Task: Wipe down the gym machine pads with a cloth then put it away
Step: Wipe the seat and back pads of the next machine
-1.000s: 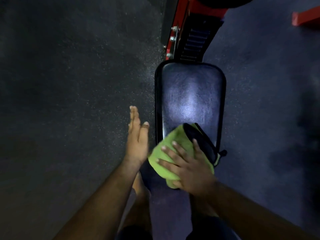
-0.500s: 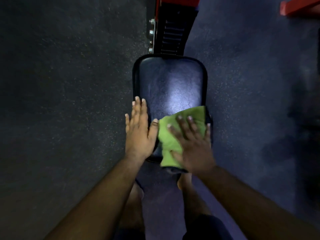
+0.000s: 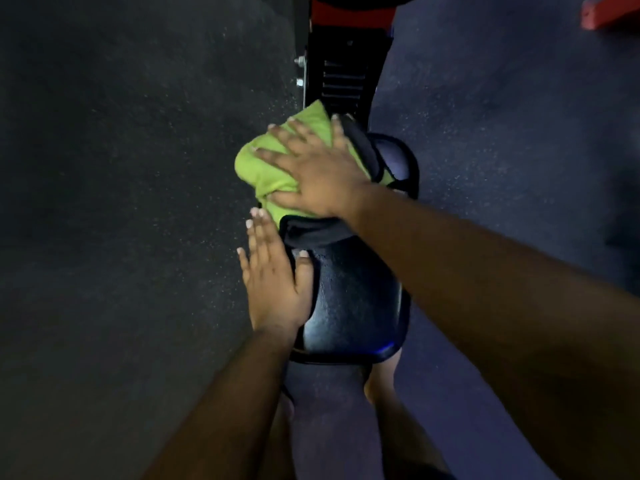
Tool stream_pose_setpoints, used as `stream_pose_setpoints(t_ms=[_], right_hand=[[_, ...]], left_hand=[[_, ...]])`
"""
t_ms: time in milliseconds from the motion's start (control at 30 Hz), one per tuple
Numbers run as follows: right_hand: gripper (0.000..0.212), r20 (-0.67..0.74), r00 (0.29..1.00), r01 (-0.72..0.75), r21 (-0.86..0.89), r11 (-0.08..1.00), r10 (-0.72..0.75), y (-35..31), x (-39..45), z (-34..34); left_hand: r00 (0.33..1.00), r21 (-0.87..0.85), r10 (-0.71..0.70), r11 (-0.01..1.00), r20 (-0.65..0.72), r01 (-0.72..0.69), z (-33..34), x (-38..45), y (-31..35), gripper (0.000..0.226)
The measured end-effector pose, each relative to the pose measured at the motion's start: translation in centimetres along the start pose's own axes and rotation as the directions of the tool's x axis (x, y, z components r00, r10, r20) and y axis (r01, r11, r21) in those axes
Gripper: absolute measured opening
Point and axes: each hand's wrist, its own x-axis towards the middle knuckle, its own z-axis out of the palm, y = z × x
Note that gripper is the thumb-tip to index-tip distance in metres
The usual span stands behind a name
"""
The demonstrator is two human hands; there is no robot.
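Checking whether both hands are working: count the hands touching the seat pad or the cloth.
2. The right hand presses flat on the green cloth at the far end of the seat pad; the left hand rests flat along the pad's left edge.

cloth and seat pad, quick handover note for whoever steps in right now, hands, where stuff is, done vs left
Right hand: flat, fingers spread, pressing the green cloth onto the far end of the black seat pad.
Left hand: flat against the pad's left edge, holding nothing.
Cloth: bunched, overhanging the pad's far left corner, near the red and black frame.
Done: wiping is under way; how much is covered can't be told.
Left: finish this pad, any other pads, then put the cloth away.
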Motion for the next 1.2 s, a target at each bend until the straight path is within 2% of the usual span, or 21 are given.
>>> stream_pose_setpoints(t_ms=[67, 133, 200, 233, 300, 367, 467, 500, 567, 633, 700, 767, 867, 933, 1033, 1100, 1133, 1200], right_hand=[[0.079, -0.064, 0.986, -0.152, -0.001, 0.988, 0.152, 4.2, -1.4, 0.3], [0.079, -0.062, 0.924, -0.364, 0.157, 0.918, 0.377, 7.9, -5.1, 1.1], [0.08, 0.014, 0.846, -0.497, 0.382, 0.78, 0.532, 7.6, -10.2, 1.9], [0.082, 0.022, 0.821, -0.531, 0.4, 0.747, 0.571, 5.7, -12.5, 2.6], [0.084, 0.011, 0.842, -0.522, 0.266, 0.81, 0.54, 0.0, -15.5, 3.9], [0.085, 0.014, 0.905, -0.423, 0.14, 0.895, 0.425, -2.7, -16.0, 3.9], [0.086, 0.001, 0.974, -0.225, 0.052, 0.973, 0.225, 1.5, -11.4, 2.1], [0.084, 0.005, 0.972, -0.234, 0.037, 0.971, 0.234, 3.2, -9.1, 1.7], [0.08, 0.014, 0.921, -0.388, 0.092, 0.917, 0.388, 4.9, -5.3, 0.9], [0.079, -0.017, 0.87, -0.487, 0.133, 0.863, 0.493, 2.7, -5.0, 0.9], [0.083, -0.062, 0.912, -0.401, 0.089, 0.912, 0.407, -1.4, -9.3, 1.7], [0.086, -0.033, 0.963, -0.266, 0.083, 0.96, 0.269, -4.9, -15.8, 2.6], [0.088, 0.056, 0.982, -0.184, 0.107, 0.977, 0.179, -4.0, -19.2, 3.4], [0.086, 0.057, 0.98, -0.193, 0.064, 0.979, 0.189, -1.0, -15.9, 3.0], [0.08, 0.014, 0.923, -0.385, 0.063, 0.921, 0.385, 0.8, -8.6, 1.7], [0.08, -0.007, 0.88, -0.472, 0.114, 0.874, 0.476, -0.7, -6.7, 1.4], [0.08, -0.028, 0.886, -0.457, 0.114, 0.882, 0.463, -2.0, -7.3, 1.6], [0.08, -0.046, 0.939, -0.336, 0.073, 0.939, 0.34, -4.8, -11.5, 2.2]], left_hand=[[1.0, 0.076, 0.012, 0.997, 0.023, -0.014, 0.1, 0.1, 0.0, 0.078], [0.999, 0.089, 0.004, 0.996, 0.049, -0.008, 0.0, 0.2, 0.1, 0.079], [0.997, 0.097, -0.002, 0.995, 0.071, -0.005, -0.2, 0.2, 0.3, 0.079], [0.997, 0.101, 0.002, 0.995, 0.077, -0.01, -0.3, 0.1, 0.3, 0.079], [0.997, 0.09, 0.014, 0.996, 0.074, -0.021, -0.4, 0.2, 0.2, 0.078], [0.997, 0.049, 0.025, 0.998, 0.069, -0.028, -0.3, 0.2, 0.0, 0.077], [0.997, 0.007, 0.041, 0.999, 0.062, -0.042, -0.2, 0.0, -0.2, 0.077], [0.998, 0.009, 0.039, 0.999, 0.057, -0.039, 0.0, 0.0, -0.4, 0.077], [0.998, 0.011, 0.035, 0.999, 0.052, -0.035, 0.1, 0.3, -0.5, 0.077], [0.998, -0.009, 0.036, 0.999, 0.051, -0.036, 0.1, 0.2, -0.6, 0.077], [0.998, -0.047, 0.041, 0.998, 0.048, -0.038, -0.3, 0.0, -0.4, 0.077], [0.997, -0.09, 0.043, 0.995, 0.061, -0.038, -0.6, -0.1, -0.3, 0.077], [0.996, -0.11, 0.045, 0.993, 0.078, -0.036, -0.8, -0.1, -0.6, 0.077], [0.995, -0.104, 0.073, 0.992, 0.069, -0.065, -0.6, -0.2, -0.8, 0.077], [0.996, -0.101, 0.079, 0.992, 0.053, -0.073, -0.3, -0.1, -0.8, 0.077], [0.997, -0.116, 0.068, 0.991, 0.043, -0.063, -0.3, -0.1, -0.7, 0.079], [0.997, -0.132, 0.066, 0.989, 0.036, -0.06, -0.3, -0.2, -0.7, 0.081], [0.996, -0.157, 0.084, 0.984, 0.026, -0.079, -0.7, -0.3, -0.6, 0.083]])
